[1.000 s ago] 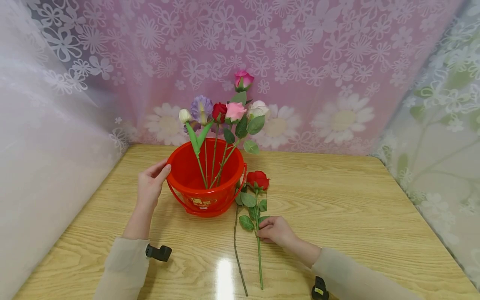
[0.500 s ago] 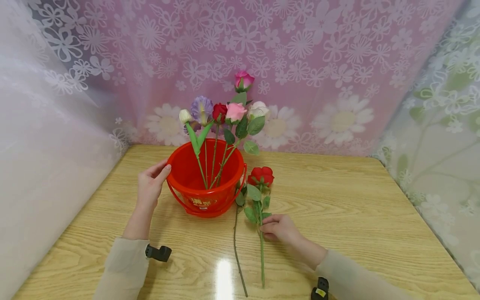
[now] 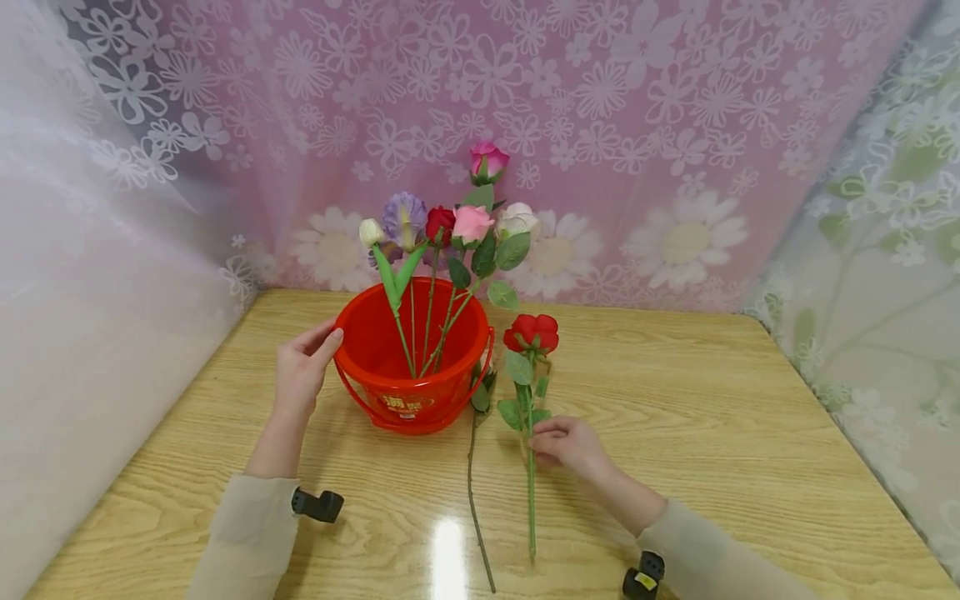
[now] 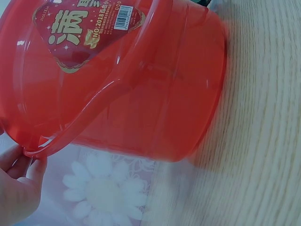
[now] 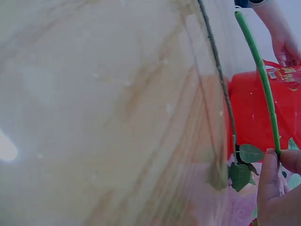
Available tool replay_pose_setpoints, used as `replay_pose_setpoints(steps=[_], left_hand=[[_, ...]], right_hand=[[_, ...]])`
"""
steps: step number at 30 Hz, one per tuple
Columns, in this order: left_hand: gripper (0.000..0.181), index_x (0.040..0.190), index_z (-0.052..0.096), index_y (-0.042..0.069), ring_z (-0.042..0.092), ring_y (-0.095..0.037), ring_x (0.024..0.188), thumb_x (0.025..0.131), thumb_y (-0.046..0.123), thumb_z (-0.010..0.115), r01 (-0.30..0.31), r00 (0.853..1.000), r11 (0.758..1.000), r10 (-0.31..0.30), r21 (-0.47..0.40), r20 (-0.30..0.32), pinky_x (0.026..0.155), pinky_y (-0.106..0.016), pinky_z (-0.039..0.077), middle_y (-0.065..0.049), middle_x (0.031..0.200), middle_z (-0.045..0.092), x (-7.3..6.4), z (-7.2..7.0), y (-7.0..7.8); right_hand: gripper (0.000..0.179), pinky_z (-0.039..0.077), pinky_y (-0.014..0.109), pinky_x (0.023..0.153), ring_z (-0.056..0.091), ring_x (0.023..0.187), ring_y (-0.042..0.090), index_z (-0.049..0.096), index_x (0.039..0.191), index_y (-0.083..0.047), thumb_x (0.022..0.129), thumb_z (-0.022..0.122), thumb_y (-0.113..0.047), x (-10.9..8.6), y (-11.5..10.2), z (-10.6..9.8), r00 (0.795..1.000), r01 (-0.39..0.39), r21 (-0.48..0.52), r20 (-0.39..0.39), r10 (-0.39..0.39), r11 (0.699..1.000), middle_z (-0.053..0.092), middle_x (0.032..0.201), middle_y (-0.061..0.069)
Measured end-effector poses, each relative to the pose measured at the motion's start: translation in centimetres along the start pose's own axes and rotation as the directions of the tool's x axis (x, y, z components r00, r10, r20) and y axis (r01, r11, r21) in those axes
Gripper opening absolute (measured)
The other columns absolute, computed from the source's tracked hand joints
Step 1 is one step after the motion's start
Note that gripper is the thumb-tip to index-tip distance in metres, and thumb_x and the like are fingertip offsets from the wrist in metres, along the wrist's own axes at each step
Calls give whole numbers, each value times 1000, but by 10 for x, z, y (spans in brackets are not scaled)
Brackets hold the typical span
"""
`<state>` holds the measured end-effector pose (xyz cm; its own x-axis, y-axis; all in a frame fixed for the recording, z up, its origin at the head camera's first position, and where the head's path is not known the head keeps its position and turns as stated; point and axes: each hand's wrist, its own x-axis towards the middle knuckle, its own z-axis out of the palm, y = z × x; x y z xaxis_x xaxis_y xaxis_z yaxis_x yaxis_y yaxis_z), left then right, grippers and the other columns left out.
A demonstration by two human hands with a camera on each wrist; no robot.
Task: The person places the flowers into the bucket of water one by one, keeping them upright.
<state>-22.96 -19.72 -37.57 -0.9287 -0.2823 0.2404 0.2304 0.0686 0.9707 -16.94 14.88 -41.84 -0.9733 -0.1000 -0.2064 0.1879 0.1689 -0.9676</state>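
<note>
My left hand (image 3: pixel 302 367) grips the left rim of a red bucket (image 3: pixel 405 408), thumb on the near side; the left wrist view shows the fingers at the bucket's handle joint (image 4: pixel 40 148). Between thumb and fingers, my right hand (image 3: pixel 572 450) pinches the green stem of a red rose (image 3: pixel 531 333), right of the bucket. In the right wrist view that green stem (image 5: pixel 263 80) is raised over the table. A second flower's brown stem (image 3: pixel 472 483) lies beside the bucket, its bloom mostly hidden behind the handle. Standing in the bucket are a white tulip (image 3: pixel 370 232), a purple iris (image 3: pixel 403 218) and several roses (image 3: pixel 472 223).
The wooden table (image 3: pixel 675 400) reaches to a pink flowered curtain (image 3: pixel 600 125) at the back. Pale sheets hang at the left and right sides. A black wrist camera (image 3: pixel 318 505) sticks out from the left sleeve.
My right hand has moved right and away from me, lifting the red rose off the other stem's side. The left hand and bucket have stayed in place.
</note>
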Motion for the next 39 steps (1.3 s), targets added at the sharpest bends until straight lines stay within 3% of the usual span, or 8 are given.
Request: replay_pose_setpoints(steps=[17,39], left_hand=[[38,114,58,-5,58,-7,85,83,17,62,-17,1000,1000,17,-12,10,73,-16,47,6,94,62,-1,0,1],[40,114,57,-5,58,-12,88,83,18,63,-8,1000,1000,8,-12,5,73,-16,47,2,97,62,0,1,1]], right_hand=[[28,50,36,76,61,78,20,52,107,14,81,57,3,-4,-25,-12,1000,19,50,-26,-18,999,59,80,7],[32,50,29,75,60,74,8,48,110,15,82,57,2,-11,-67,-20,987,156,63,-43,-153,986,58,79,1]])
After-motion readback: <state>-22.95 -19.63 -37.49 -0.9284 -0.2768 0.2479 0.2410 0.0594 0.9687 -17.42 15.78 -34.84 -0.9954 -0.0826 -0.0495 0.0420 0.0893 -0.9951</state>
